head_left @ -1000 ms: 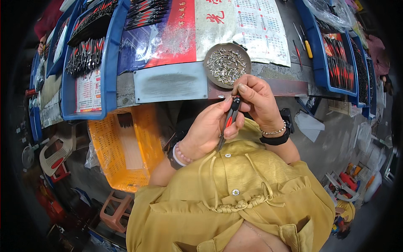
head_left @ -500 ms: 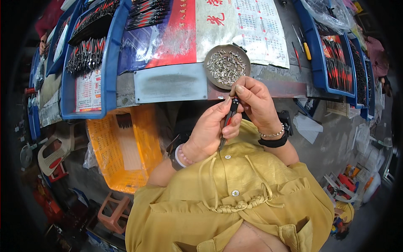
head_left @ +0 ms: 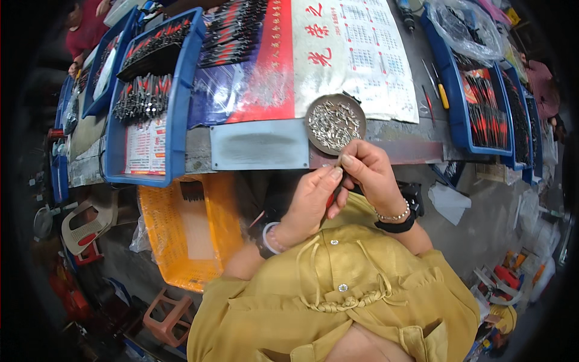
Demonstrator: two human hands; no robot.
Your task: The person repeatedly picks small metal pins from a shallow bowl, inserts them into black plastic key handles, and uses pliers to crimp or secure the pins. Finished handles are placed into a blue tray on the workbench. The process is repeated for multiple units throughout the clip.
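My left hand (head_left: pixel 310 202) is closed around a slim black-and-red tool (head_left: pixel 330 201), held tilted in front of my chest. Only its red part and a bit of black show between the fingers, so its exact kind is unclear. My right hand (head_left: pixel 369 171) pinches at the tool's upper end, thumb against fingertips. Whatever small thing lies in that pinch is too hidden to name. Just beyond my fingertips, at the table's front edge, stands a round brown bowl (head_left: pixel 360 120) with many small silver metal pins (head_left: pixel 333 122).
Blue bins (head_left: pixel 186 102) with rows of black-and-red tools stand at the left, and another blue bin (head_left: pixel 458 111) at the right. More tools (head_left: pixel 232 36) lie on the poster-covered table. A yellow-handled screwdriver (head_left: pixel 443 95) lies right. An orange crate (head_left: pixel 172 253) sits below the table.
The table and bins appear lower and slightly further right in the picture as my view shifts. Both hands stay together at the tool, which now shows less between my fingers.
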